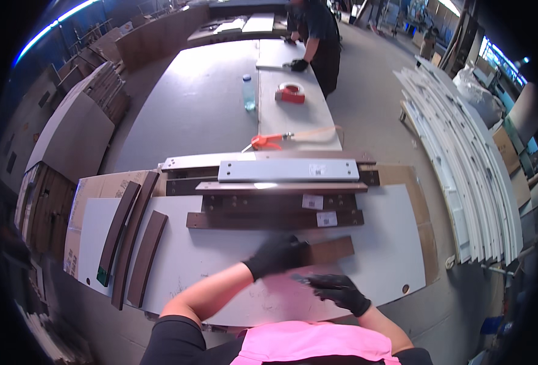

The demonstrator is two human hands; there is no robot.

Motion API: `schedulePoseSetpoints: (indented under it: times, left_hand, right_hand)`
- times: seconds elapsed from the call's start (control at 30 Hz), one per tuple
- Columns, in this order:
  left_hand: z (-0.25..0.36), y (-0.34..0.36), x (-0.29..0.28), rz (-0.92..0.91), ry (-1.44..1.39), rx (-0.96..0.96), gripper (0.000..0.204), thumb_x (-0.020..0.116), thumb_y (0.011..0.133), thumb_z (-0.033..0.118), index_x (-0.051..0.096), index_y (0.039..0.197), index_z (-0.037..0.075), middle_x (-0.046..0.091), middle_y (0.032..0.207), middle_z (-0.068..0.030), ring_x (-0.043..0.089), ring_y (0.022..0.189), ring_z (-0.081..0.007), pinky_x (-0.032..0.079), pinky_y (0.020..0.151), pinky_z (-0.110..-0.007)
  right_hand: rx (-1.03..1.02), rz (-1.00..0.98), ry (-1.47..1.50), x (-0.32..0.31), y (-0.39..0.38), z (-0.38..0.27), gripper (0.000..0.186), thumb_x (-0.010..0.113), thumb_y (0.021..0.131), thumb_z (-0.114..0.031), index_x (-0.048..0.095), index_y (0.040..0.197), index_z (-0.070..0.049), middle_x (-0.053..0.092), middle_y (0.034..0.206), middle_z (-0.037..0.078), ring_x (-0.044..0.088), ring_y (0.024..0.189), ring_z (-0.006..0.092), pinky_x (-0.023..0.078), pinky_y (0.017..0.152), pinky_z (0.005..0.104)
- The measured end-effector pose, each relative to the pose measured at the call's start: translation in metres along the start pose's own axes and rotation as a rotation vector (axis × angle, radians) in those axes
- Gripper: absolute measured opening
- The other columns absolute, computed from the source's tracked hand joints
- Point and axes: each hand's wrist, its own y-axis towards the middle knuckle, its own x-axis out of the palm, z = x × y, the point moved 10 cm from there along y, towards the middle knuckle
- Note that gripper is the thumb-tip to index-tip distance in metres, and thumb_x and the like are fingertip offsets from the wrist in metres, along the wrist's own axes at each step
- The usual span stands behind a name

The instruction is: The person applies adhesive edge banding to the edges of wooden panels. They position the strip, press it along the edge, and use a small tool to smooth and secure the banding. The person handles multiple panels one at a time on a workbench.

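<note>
In a black glove, my left hand (278,255) is closed on a short brown wooden board (333,250) above the near part of the white panel (220,292). Motion smears that hand and the board's left end. My right hand (342,293), also gloved in black, is closed just below and to the right of it. A small greyish thing (299,278) juts from its fingers toward the left; its kind is too blurred to tell. Beyond my hands lie brown boards (251,219) with white labels, and a white board (287,170) with holes.
Several long brown strips (141,255) lie at the left on the panel. Farther off are an orange air gun (266,142), a red tape dispenser (291,93) and a water bottle (248,94). A co-worker (317,42) stands at the far table. White panels (463,164) are stacked at right.
</note>
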Motion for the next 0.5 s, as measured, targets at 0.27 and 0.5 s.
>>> schedulePoseSetpoints:
  times: [0.27,0.5]
  left_hand:
    - [0.036,0.013,0.018,-0.236,-0.058,-0.359,0.083,0.079,0.073,0.037,0.048,0.144,0.009,0.060,0.121,-0.0205,0.059,0.105,-0.0427,0.051,0.088,-0.049]
    - [-0.019,-0.159,-0.051,0.502,-0.228,-0.872,0.108,0.081,0.079,0.044,0.022,0.158,0.000,0.040,0.153,-0.0257,0.046,0.137,-0.0373,0.037,0.115,-0.041]
  right_hand:
    - [-0.011,0.479,0.213,-0.062,-0.074,0.009,0.041,0.066,0.093,0.002,0.063,0.134,0.003,0.072,0.096,0.009,0.064,0.078,0.0132,0.054,0.072,0.0285]
    - [0.008,0.543,0.200,-0.067,-0.083,0.028,0.043,0.063,0.093,0.001,0.061,0.136,0.002,0.072,0.093,0.008,0.062,0.073,0.0118,0.052,0.069,0.0262]
